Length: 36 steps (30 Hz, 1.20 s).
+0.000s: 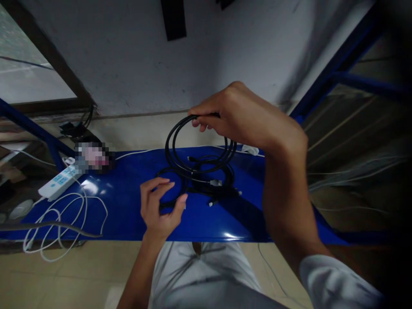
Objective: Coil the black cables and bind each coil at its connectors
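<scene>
My right hand (215, 111) pinches the top of a coiled black cable (170, 146), which hangs upright in loops above the blue shelf (122, 214). A plug (215, 183) shows near the bottom of the coil. Below and behind it, more black cables (230, 176) lie in loops on the shelf, and small light connector ends (211, 204) stick out from them. My left hand (162, 204) is at the front left of the coil, its thumb and fingers curved apart with nothing between them. Behind its fingers lies another black loop on the shelf.
A white power strip (58, 182) sits at the shelf's left end, by a blurred-out patch (93, 156). Loose white cord (85, 206) loops over the left front edge. Blue frame posts (334, 68) rise at the right. A pale wall (128, 64) stands behind.
</scene>
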Each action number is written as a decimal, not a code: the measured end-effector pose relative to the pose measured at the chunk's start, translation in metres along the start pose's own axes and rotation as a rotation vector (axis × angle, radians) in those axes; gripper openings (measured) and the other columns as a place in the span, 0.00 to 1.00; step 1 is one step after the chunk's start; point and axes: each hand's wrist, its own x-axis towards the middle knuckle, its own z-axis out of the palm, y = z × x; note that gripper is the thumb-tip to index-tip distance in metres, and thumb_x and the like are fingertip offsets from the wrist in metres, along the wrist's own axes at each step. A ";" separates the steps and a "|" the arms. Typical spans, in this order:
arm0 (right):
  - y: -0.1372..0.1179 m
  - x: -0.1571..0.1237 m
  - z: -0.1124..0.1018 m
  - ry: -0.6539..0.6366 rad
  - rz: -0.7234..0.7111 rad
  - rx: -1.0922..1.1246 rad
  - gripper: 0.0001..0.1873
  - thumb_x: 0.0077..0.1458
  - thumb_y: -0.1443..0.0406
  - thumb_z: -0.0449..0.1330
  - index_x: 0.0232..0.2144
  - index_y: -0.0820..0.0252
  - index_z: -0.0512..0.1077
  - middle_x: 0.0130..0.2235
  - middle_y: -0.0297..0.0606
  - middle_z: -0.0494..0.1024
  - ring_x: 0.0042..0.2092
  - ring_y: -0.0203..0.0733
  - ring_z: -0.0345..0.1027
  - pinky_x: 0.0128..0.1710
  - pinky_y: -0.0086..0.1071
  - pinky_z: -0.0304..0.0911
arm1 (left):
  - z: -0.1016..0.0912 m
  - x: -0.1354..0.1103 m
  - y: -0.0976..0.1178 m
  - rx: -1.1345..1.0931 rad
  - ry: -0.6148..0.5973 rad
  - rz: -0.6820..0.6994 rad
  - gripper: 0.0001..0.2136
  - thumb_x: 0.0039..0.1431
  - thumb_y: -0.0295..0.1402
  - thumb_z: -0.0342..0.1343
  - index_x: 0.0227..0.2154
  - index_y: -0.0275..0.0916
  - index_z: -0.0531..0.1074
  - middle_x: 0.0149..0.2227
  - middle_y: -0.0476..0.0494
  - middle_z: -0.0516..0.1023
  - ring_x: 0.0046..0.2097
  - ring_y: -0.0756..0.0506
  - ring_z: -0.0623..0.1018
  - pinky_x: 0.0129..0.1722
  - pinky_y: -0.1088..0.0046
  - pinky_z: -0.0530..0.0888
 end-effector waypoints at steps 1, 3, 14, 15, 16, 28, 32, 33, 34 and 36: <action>-0.003 0.004 0.003 0.012 -0.011 -0.027 0.17 0.75 0.59 0.57 0.34 0.53 0.79 0.33 0.38 0.83 0.38 0.46 0.73 0.40 0.39 0.62 | 0.002 -0.005 0.007 0.036 -0.029 -0.049 0.21 0.61 0.36 0.74 0.55 0.49 0.79 0.49 0.38 0.79 0.52 0.36 0.79 0.49 0.55 0.81; -0.010 0.012 0.010 0.046 -0.028 -0.054 0.18 0.75 0.59 0.56 0.32 0.52 0.78 0.32 0.38 0.83 0.39 0.48 0.74 0.40 0.40 0.63 | 0.008 -0.012 0.014 0.072 -0.027 -0.163 0.21 0.61 0.34 0.73 0.57 0.51 0.79 0.50 0.37 0.77 0.52 0.37 0.79 0.50 0.55 0.81; -0.003 0.018 0.052 0.079 -0.091 0.049 0.13 0.74 0.64 0.55 0.38 0.51 0.79 0.38 0.38 0.85 0.47 0.49 0.76 0.45 0.37 0.65 | 0.014 -0.028 -0.004 0.100 0.015 -0.395 0.06 0.68 0.35 0.68 0.45 0.54 0.85 0.41 0.44 0.75 0.41 0.44 0.78 0.43 0.62 0.78; -0.001 0.017 0.054 0.075 -0.089 0.034 0.13 0.74 0.66 0.55 0.38 0.53 0.79 0.38 0.39 0.84 0.46 0.48 0.76 0.45 0.37 0.64 | 0.014 -0.029 -0.004 0.092 0.014 -0.411 0.06 0.68 0.35 0.68 0.45 0.54 0.85 0.42 0.45 0.76 0.42 0.44 0.78 0.44 0.62 0.78; 0.001 0.017 0.056 0.070 -0.086 0.018 0.14 0.74 0.67 0.54 0.38 0.55 0.78 0.38 0.39 0.83 0.44 0.46 0.76 0.44 0.37 0.63 | 0.014 -0.030 -0.004 0.075 0.017 -0.427 0.05 0.68 0.35 0.68 0.44 0.53 0.85 0.42 0.45 0.76 0.42 0.44 0.79 0.44 0.62 0.78; 0.012 0.023 0.064 0.099 -0.070 0.026 0.14 0.72 0.71 0.52 0.40 0.56 0.77 0.43 0.40 0.85 0.48 0.46 0.78 0.48 0.36 0.63 | 0.006 -0.022 -0.011 -0.223 0.053 -0.531 0.09 0.76 0.42 0.52 0.40 0.48 0.72 0.42 0.41 0.75 0.45 0.41 0.81 0.40 0.62 0.81; 0.010 0.023 0.058 0.104 -0.060 0.035 0.16 0.73 0.71 0.51 0.37 0.54 0.76 0.44 0.43 0.85 0.49 0.51 0.78 0.48 0.39 0.65 | 0.000 -0.014 -0.016 -0.261 0.099 -0.523 0.10 0.78 0.42 0.47 0.43 0.50 0.72 0.41 0.40 0.77 0.46 0.40 0.82 0.37 0.62 0.80; 0.010 0.023 0.057 0.106 -0.056 0.031 0.16 0.73 0.70 0.51 0.37 0.54 0.76 0.44 0.43 0.85 0.49 0.51 0.78 0.48 0.40 0.65 | -0.001 -0.013 -0.018 -0.268 0.133 -0.532 0.09 0.78 0.41 0.48 0.44 0.49 0.73 0.42 0.41 0.77 0.46 0.41 0.83 0.37 0.63 0.80; 0.009 0.023 0.056 0.106 -0.054 0.024 0.16 0.74 0.69 0.51 0.37 0.54 0.76 0.43 0.43 0.85 0.49 0.52 0.78 0.48 0.40 0.65 | -0.002 -0.011 -0.021 -0.260 0.176 -0.534 0.08 0.78 0.40 0.50 0.44 0.49 0.74 0.44 0.42 0.78 0.46 0.41 0.83 0.37 0.64 0.80; 0.007 0.022 0.055 0.110 -0.055 0.006 0.16 0.75 0.69 0.50 0.38 0.54 0.76 0.43 0.43 0.84 0.49 0.52 0.77 0.48 0.39 0.64 | -0.004 -0.011 -0.027 -0.155 0.272 -0.485 0.06 0.76 0.37 0.55 0.44 0.46 0.76 0.49 0.41 0.79 0.50 0.42 0.82 0.39 0.66 0.80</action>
